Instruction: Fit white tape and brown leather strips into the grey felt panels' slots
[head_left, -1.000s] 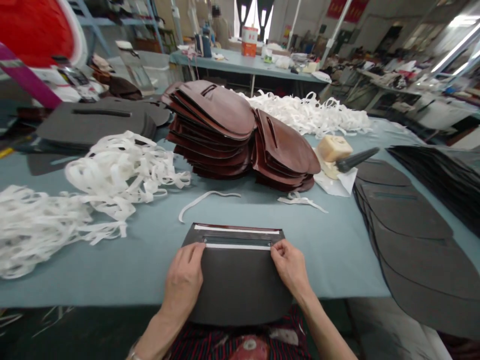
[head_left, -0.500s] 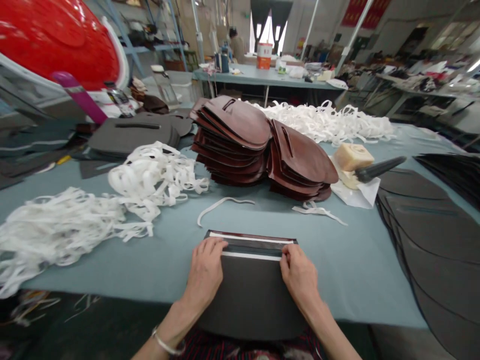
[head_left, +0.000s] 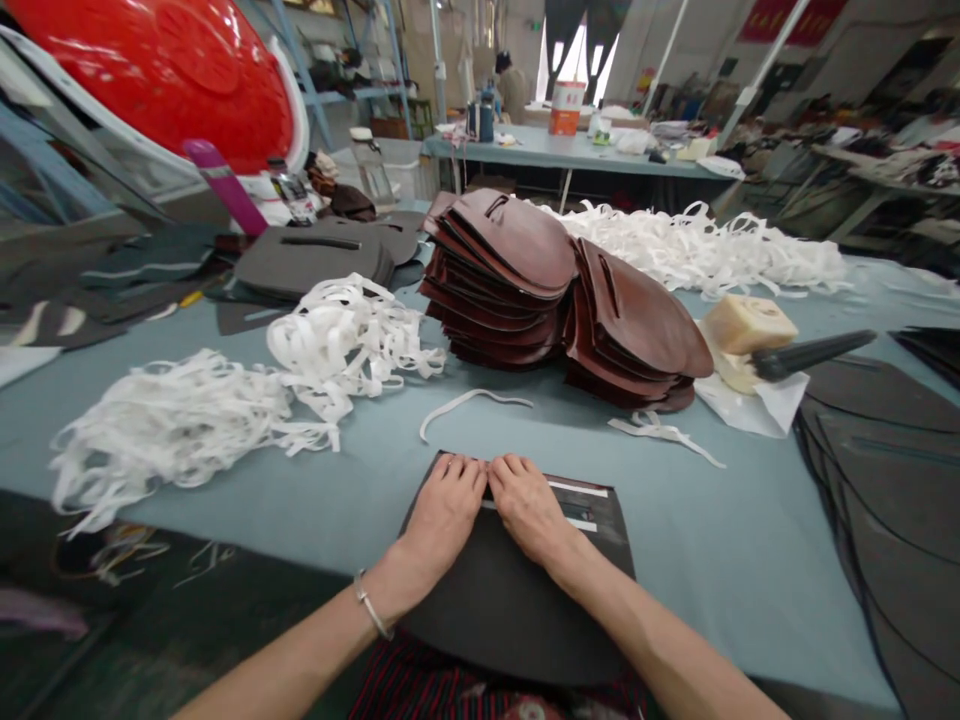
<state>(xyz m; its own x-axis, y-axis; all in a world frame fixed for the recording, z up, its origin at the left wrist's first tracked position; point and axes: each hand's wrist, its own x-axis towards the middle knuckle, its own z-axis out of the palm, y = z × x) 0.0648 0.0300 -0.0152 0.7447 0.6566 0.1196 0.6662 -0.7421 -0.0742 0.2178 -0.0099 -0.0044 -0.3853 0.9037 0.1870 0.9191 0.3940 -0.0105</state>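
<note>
1. One dark panel (head_left: 540,620) lies under both hands, its far part on the blue table (head_left: 720,560), its near end over the person's lap.
2. The left hand (head_left: 444,510) rests on the panel's far left part, fingers side by side at the top edge; whether it pinches the edge, I cannot tell.
3. The right hand (head_left: 527,508) lies just beside it, near the middle of that edge, fingers bunched; its grip cannot be told either.
4. Two white bands (head_left: 577,488) show on the panel, right of the right hand.
5. Beyond the hands stand two brown stacks (head_left: 517,245), side by side.
6. Three white strip heaps (head_left: 176,420) lie about: two at left, one behind the stacks.
7. One yellowish block (head_left: 750,322) sits right of the stacks, beside one black handle (head_left: 814,355).
</note>
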